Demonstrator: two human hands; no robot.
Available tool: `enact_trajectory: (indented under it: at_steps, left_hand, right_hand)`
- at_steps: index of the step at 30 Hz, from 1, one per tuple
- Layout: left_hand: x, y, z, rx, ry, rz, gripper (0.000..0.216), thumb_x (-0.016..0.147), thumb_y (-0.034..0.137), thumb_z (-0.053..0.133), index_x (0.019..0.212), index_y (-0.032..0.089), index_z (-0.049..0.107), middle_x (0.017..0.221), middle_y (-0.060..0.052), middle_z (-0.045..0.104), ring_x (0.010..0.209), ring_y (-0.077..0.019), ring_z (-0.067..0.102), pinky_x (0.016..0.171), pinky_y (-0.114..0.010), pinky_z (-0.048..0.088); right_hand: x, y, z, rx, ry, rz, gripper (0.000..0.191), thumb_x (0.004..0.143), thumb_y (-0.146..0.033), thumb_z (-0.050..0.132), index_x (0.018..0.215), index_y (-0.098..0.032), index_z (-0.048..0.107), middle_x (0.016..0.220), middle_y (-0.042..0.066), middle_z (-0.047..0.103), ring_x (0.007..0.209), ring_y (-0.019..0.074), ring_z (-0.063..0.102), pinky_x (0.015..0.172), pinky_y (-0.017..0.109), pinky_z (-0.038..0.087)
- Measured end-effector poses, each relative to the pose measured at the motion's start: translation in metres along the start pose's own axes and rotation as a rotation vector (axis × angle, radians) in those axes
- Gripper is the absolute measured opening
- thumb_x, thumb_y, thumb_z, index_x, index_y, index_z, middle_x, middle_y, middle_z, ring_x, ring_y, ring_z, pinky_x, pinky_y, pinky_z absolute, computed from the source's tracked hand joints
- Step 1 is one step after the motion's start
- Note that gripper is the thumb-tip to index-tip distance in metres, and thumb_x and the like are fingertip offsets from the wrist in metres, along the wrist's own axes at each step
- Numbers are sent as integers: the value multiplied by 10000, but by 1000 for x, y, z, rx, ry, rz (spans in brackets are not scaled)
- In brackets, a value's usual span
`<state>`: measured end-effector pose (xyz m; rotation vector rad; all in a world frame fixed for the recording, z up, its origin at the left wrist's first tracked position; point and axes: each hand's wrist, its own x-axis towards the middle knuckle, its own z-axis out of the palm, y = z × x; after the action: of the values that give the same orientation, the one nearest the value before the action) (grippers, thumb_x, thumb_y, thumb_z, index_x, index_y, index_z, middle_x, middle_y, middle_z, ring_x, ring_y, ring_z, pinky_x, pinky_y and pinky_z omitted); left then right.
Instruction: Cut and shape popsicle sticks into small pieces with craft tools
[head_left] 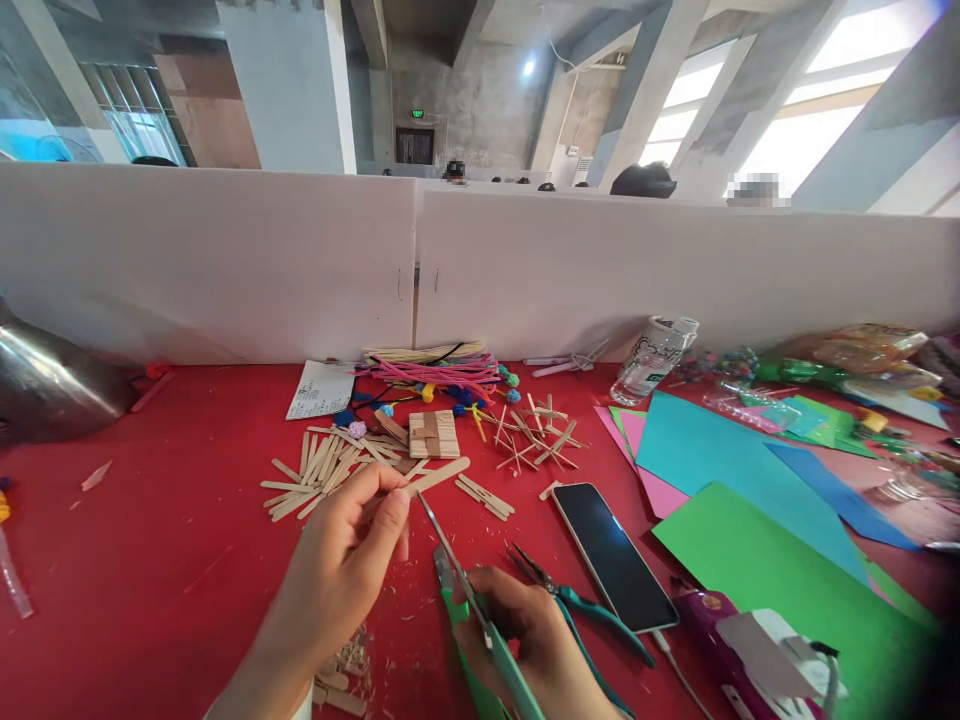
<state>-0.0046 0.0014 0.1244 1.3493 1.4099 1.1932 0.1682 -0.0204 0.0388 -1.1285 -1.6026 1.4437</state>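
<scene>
My left hand (pixel 349 550) pinches a wooden craft stick (pixel 444 474) between thumb and fingers, its rounded end pointing right. In my right hand (pixel 525 625) is a green-handled cutting tool (pixel 454 555). Its narrow metal blade reaches up to the stick, close beside my left fingertips. Whether it is a knife or scissors seen edge-on, I cannot tell. Another green tool with a grey tip, like a utility knife (pixel 448 580), lies under my right hand. Teal-handled pliers (pixel 574 600) rest just right of that hand. Loose craft sticks (pixel 326 465) are heaped beyond my left hand.
Wood shavings (pixel 352 660) litter the red table. A phone (pixel 615 560) with a cable, a purple device (pixel 720 640) and coloured paper sheets (pixel 757 470) lie right. Pipe cleaners (pixel 435 368), a stick bundle (pixel 433 436) and a tilted plastic bottle (pixel 651 362) sit before a white partition (pixel 225 260).
</scene>
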Motion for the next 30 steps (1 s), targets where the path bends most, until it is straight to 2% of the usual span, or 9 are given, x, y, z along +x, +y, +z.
enact_trajectory:
  at_steps: [3, 9, 13, 15, 18, 20, 23, 27, 30]
  left_hand:
    - [-2, 3, 2, 2, 59, -3, 281, 765, 467, 567, 667, 204, 554, 463, 40, 466, 430, -102, 378, 425, -203, 280]
    - [1, -2, -1, 63, -52, 28, 287, 756, 477, 584, 659, 210, 539, 479, 36, 501, 416, -98, 374, 404, -194, 282]
    - [-3, 1, 0, 24, -12, 39, 287, 746, 461, 610, 646, 205, 527, 496, 49, 433, 445, -93, 353, 418, -189, 276]
    - [-4, 3, 0, -16, 33, 24, 269, 708, 456, 655, 693, 205, 557, 545, 37, 476, 472, -97, 384, 428, -189, 291]
    - [-1, 0, 2, -155, 78, 6, 382, 607, 447, 742, 873, 210, 605, 749, -29, 628, 644, -163, 559, 540, -223, 421]
    - [3, -6, 7, -232, 25, -10, 461, 570, 457, 766, 924, 197, 627, 871, -79, 676, 807, -227, 618, 686, -284, 480]
    - [5, -16, 21, -244, -203, -47, 453, 588, 519, 750, 867, 169, 679, 834, -115, 712, 856, -267, 647, 775, -339, 498]
    - [4, -20, 38, -353, -233, -75, 446, 680, 588, 666, 820, 165, 655, 775, -99, 727, 751, -234, 682, 751, -339, 529]
    - [5, -20, 39, -353, -266, -43, 415, 707, 553, 671, 803, 150, 636, 829, -103, 731, 768, -222, 688, 764, -321, 532]
  right_hand:
    - [-1, 1, 2, -20, 48, -3, 119, 661, -164, 606, 780, -158, 603, 545, -77, 322, 492, 71, 253, 452, 214, 201]
    - [-2, 4, 6, -59, 87, -33, 90, 673, -192, 603, 755, -157, 608, 537, -75, 312, 489, 72, 244, 445, 214, 187]
    - [-3, 7, 7, -82, 109, -86, 103, 673, -151, 571, 770, -153, 603, 536, -81, 311, 485, 70, 240, 446, 210, 190]
    - [-3, 10, 8, -97, 125, -103, 107, 667, -136, 560, 764, -157, 598, 541, -79, 317, 483, 71, 246, 449, 212, 199]
    - [-2, 16, 9, -82, 161, -109, 159, 657, -135, 548, 801, -161, 612, 556, -74, 315, 498, 80, 257, 458, 212, 214]
    - [0, 20, 9, -62, 183, -106, 168, 667, -146, 543, 818, -163, 615, 561, -71, 319, 503, 85, 268, 460, 210, 225]
    - [4, 25, 10, -79, 195, -112, 132, 685, -166, 555, 806, -166, 609, 558, -69, 349, 499, 86, 291, 466, 209, 253]
    - [8, 25, 13, -67, 225, -119, 144, 698, -199, 590, 837, -166, 603, 593, -57, 425, 534, 97, 325, 501, 213, 297]
    - [11, 17, 13, -14, 222, -99, 148, 696, -225, 635, 818, -164, 577, 611, -57, 429, 562, 101, 334, 527, 218, 301]
